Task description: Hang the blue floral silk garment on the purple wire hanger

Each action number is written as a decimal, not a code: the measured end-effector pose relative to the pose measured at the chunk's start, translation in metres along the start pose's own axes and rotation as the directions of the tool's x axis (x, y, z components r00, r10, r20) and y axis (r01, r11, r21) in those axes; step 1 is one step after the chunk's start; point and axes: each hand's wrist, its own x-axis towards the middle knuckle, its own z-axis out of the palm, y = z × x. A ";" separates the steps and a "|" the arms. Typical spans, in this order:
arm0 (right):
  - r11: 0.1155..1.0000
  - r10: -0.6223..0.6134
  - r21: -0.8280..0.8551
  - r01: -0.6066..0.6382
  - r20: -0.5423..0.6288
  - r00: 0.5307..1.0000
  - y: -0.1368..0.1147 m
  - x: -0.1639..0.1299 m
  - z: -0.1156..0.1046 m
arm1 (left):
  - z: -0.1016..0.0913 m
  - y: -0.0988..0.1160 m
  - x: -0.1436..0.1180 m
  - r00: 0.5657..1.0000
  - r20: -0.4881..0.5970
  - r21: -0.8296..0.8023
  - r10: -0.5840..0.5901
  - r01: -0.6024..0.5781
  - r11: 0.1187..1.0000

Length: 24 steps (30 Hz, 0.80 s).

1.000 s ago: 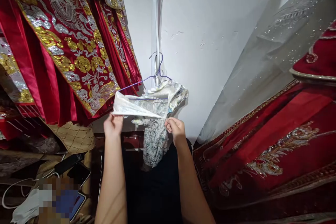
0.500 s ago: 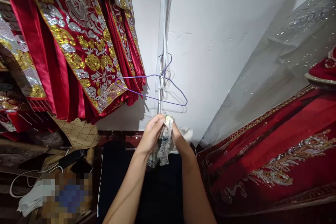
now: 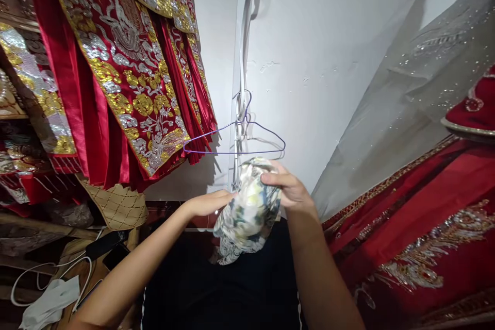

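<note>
A bunched cloth [image 3: 247,211] with a white, green and dark floral print hangs in front of my body, puffed into a rounded bundle. My right hand [image 3: 290,185] grips its upper right side, thumb lying on the front. My left hand [image 3: 209,203] reaches in from the left with fingers stretched flat, their tips touching the cloth's left edge. That hand's thumb is hidden. Just above the bundle, a purple wire hanger [image 3: 235,152] hangs bare by its hook on a white strap [image 3: 243,56].
Red sequined garments [image 3: 131,72] hang at the left. On the right are a sheer glittery fabric [image 3: 386,98] and a red embroidered dress [image 3: 406,227]. A wooden stand [image 3: 69,247] at lower left holds white cables and a white tissue [image 3: 52,301]. Behind stands a white wall [image 3: 309,36].
The cloth has gone from a narrow bunch between both hands to a wider bundle. My hands have moved apart, the left one flattening out. The hanger has turned to face me more squarely.
</note>
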 end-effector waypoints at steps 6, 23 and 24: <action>0.881 -0.352 -0.451 0.143 -0.423 0.835 0.008 0.057 -0.059 | -0.047 -0.014 -0.048 0.942 -0.216 0.629 -0.255 0.335 0.702; 0.661 -0.382 -0.750 -0.031 -0.372 0.846 0.020 0.041 -0.135 | -0.098 0.031 0.000 0.931 -0.342 0.815 0.128 0.226 0.533; 0.656 -0.365 -0.755 -0.023 -0.344 0.865 0.020 0.038 -0.129 | -0.095 0.036 0.008 0.938 -0.291 0.809 0.189 0.136 0.572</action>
